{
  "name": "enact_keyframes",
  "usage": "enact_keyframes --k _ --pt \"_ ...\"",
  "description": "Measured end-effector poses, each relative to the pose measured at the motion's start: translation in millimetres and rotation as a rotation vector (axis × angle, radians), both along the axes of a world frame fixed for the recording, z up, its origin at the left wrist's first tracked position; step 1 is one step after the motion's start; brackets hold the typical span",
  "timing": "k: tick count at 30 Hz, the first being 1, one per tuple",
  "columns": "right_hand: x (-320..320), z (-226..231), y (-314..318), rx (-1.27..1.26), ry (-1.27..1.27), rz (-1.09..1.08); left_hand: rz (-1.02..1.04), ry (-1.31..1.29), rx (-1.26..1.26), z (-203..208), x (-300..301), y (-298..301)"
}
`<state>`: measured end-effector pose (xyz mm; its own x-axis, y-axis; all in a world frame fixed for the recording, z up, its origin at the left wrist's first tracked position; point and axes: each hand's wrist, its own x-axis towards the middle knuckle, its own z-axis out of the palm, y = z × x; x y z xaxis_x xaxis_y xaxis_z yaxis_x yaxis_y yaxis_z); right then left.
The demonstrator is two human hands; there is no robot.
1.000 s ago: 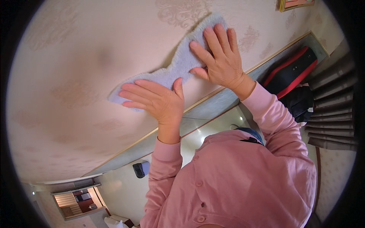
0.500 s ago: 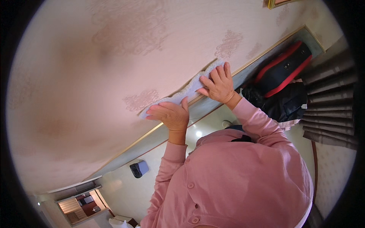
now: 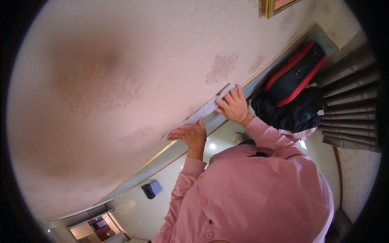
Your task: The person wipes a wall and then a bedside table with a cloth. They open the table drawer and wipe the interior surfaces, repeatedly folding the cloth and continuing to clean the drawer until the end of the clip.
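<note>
A folded light blue-grey cloth [image 3: 207,108] lies as a long strip against the pinkish patterned wall. Its lower edge is close to the gold trim [image 3: 156,152]. Flat on the strip's left part rests my left hand [image 3: 190,133], fingers stretched out and thumb apart. Toward the other end, my right hand [image 3: 233,106] presses with its fingers spread, the tips near the cloth's upper right end. Both palms hide part of the cloth. Neither hand is wrapped round it.
Below the trim runs a grey-blue wall band [image 3: 139,172]. A black and red case [image 3: 295,74] and dark bags [image 3: 298,111] stand at the right beside grey curtains [image 3: 350,109]. A small bin [image 3: 151,189] is on the floor at lower left. A gold picture frame [image 3: 272,9] hangs above.
Both hands and the cloth have slid down the wall, closer to the gold trim. The cloth's upper edge looks straighter than before. My view has shifted somewhat, showing more of the picture frame.
</note>
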<state>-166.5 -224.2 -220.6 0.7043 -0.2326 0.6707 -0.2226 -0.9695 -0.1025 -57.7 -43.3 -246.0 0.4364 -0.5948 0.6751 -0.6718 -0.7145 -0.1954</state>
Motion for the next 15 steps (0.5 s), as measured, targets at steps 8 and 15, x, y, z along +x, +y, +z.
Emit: enact_keyframes --k 8,15 --pt "-13.7 10.7 -4.2 0.135 0.024 -0.125 -0.074 -0.056 0.094 9.7 -5.2 -4.9" --pt "-23.3 26.9 -10.8 0.168 0.016 -0.146 -0.133 -0.035 0.056 31.2 -12.5 -23.7"
